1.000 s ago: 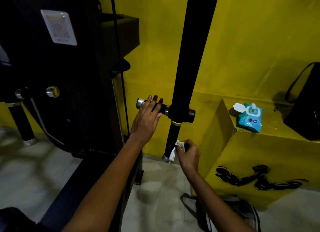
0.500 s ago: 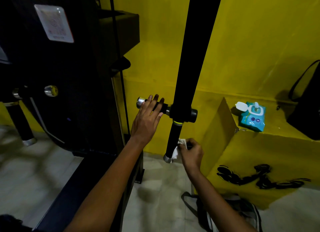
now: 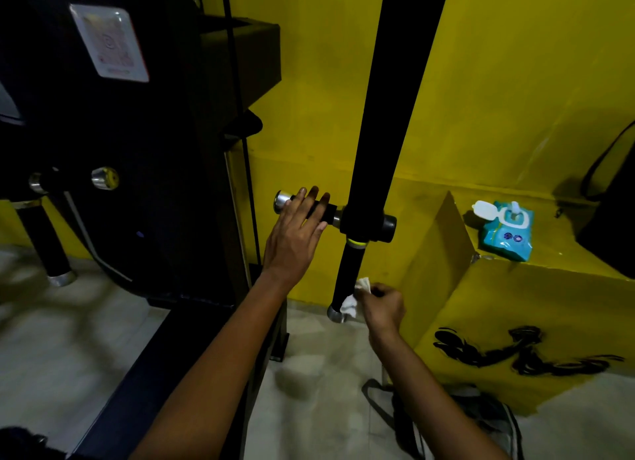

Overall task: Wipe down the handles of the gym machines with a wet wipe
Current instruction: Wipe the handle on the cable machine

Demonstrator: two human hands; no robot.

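Two hands work one machine. Left hand (image 3: 296,234): fingers straight, resting across the horizontal handle (image 3: 309,208), grip wide. Right hand (image 3: 383,305): grip pinched on a white wet wipe (image 3: 351,301), pressed against the lower end of the vertical handle (image 3: 348,277). Up and right of this grip, a wipes packet (image 3: 508,231) lies on the yellow ledge (image 3: 556,267).

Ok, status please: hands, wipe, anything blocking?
Left hand rests on horizontal handle. Right hand presses wet wipe against vertical handle. Nothing blocking.
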